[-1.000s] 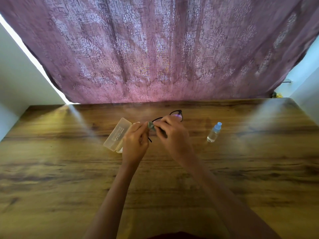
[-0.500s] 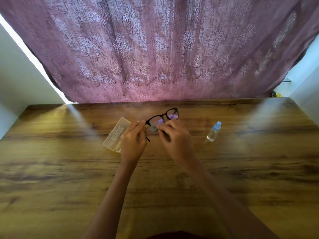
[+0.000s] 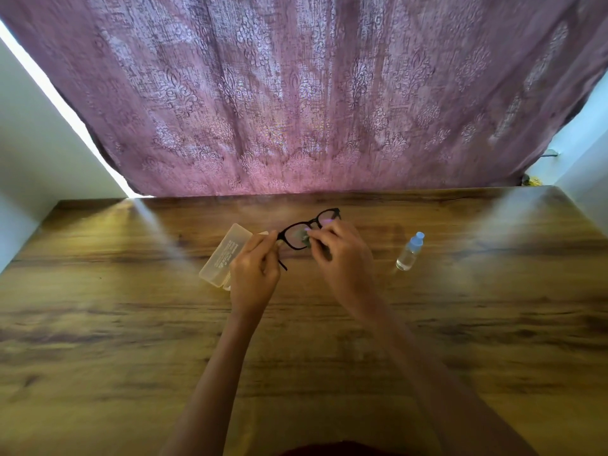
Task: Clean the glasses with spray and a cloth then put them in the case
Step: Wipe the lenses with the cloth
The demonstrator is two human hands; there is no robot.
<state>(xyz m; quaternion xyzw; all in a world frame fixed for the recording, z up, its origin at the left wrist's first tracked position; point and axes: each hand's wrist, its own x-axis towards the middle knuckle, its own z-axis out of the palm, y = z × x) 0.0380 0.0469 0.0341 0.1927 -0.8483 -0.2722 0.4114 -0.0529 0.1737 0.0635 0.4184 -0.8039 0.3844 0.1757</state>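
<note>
Black-framed glasses [image 3: 324,218] are held up above the wooden table [image 3: 131,324], lenses facing me. My left hand [image 3: 255,274] pinches the frame at its left corner, one temple hanging down beside it. My right hand [image 3: 343,258] pinches a small grey cloth [image 3: 303,237] against the left lens. A translucent glasses case [image 3: 223,255] lies on the table just left of my left hand, partly hidden by it. A small clear spray bottle [image 3: 409,251] with a pale blue cap stands to the right of my right hand.
A purple patterned curtain [image 3: 296,93] hangs along the table's far edge. White walls [image 3: 39,153] close in on both sides.
The glasses have come out from behind my right hand and turned so both lenses show. The cloth now sits on the left lens. Case and bottle have not moved.
</note>
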